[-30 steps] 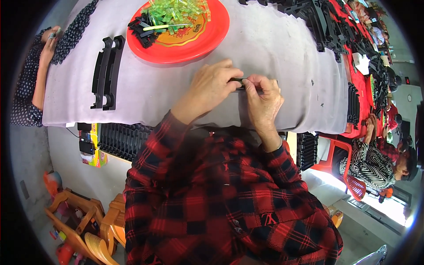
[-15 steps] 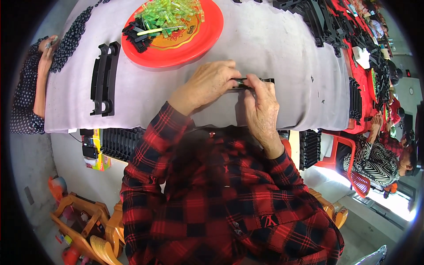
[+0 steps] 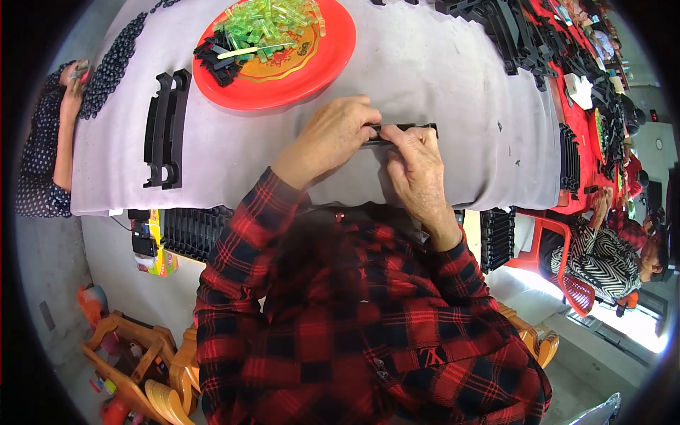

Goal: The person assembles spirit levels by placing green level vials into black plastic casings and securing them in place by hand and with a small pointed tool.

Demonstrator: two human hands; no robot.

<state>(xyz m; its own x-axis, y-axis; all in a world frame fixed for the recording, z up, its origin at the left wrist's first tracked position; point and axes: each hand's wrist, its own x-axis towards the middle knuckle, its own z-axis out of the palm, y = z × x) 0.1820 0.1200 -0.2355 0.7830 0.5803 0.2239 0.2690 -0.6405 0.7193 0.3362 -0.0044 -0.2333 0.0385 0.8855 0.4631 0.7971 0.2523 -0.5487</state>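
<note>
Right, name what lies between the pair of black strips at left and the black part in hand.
In the head view: a stretch of grey cloth, then the left hand.

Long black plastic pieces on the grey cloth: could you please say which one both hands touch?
The crosswise piece under the left and right hands, right of the round red plate; the pair left of it lies untouched.

From my end the plate [image 3: 312,83] looks glossy plastic, the green pieces [image 3: 265,27] on it clear plastic, the cloth [image 3: 474,142] under it matt, the held strip [image 3: 377,142] smooth plastic.
</note>
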